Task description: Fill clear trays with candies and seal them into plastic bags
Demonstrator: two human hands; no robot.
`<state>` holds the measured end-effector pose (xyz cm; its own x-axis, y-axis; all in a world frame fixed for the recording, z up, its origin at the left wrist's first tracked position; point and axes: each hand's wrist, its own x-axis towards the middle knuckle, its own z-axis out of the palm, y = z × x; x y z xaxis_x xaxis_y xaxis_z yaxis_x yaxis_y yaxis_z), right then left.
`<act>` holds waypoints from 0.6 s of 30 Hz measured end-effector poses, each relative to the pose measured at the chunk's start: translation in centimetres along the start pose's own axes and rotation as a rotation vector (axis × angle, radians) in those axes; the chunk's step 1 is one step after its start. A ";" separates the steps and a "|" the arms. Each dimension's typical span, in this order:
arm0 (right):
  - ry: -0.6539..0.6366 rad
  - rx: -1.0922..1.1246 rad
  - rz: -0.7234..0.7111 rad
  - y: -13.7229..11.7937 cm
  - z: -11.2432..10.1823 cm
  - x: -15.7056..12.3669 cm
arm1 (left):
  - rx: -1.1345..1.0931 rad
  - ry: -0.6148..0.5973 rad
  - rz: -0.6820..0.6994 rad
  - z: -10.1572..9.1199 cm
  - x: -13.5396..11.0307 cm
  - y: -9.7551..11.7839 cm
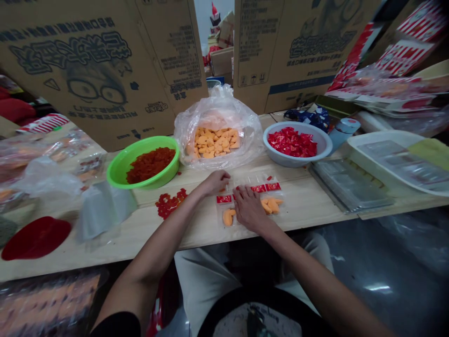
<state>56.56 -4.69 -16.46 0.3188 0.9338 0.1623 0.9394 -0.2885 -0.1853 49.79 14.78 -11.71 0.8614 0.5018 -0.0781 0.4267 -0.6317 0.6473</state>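
Note:
A clear plastic tray [249,180] with compartments lies on the table before me. Small red packets [258,188] sit in a row across its middle, and orange, curved candy-like pieces [271,205] fill places in the nearer row. My left hand [214,183] is at the tray's far left corner, fingers curled together; whatever they may hold is hidden. My right hand [249,209] lies over the tray's middle with its fingers stretched forward onto the packet row, covering some compartments. Left of the tray is a loose pile of small red-orange pieces [167,203].
Behind the tray stand a green bowl [115,174] of red-orange pieces, a clear bag [185,122] of orange pieces and a pale blue bowl [280,158] of red packets. Stacked clear trays [351,185] and a white tub [396,171] stand right. Cardboard boxes [147,70] rise behind.

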 end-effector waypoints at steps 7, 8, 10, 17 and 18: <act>-0.013 0.018 0.004 0.0 0.0 0.1 | 0.055 -0.085 0.052 1.4 0.8 0.9; -0.009 0.022 0.004 0.0 -0.1 0.1 | 0.062 -0.067 0.041 1.1 0.9 0.6; -0.003 0.026 0.005 0.0 -0.2 0.1 | 0.084 -0.003 0.009 0.3 0.9 0.2; -0.009 0.024 0.008 0.0 -0.3 0.1 | 0.178 -0.014 0.001 0.7 1.0 0.7; -0.009 0.024 0.009 0.0 -0.2 0.1 | 0.187 -0.033 0.006 1.0 0.9 0.9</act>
<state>56.59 -4.68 -16.21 0.3262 0.9330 0.1520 0.9330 -0.2919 -0.2104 51.24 14.06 -12.00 0.8712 0.4803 -0.1016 0.4629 -0.7348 0.4958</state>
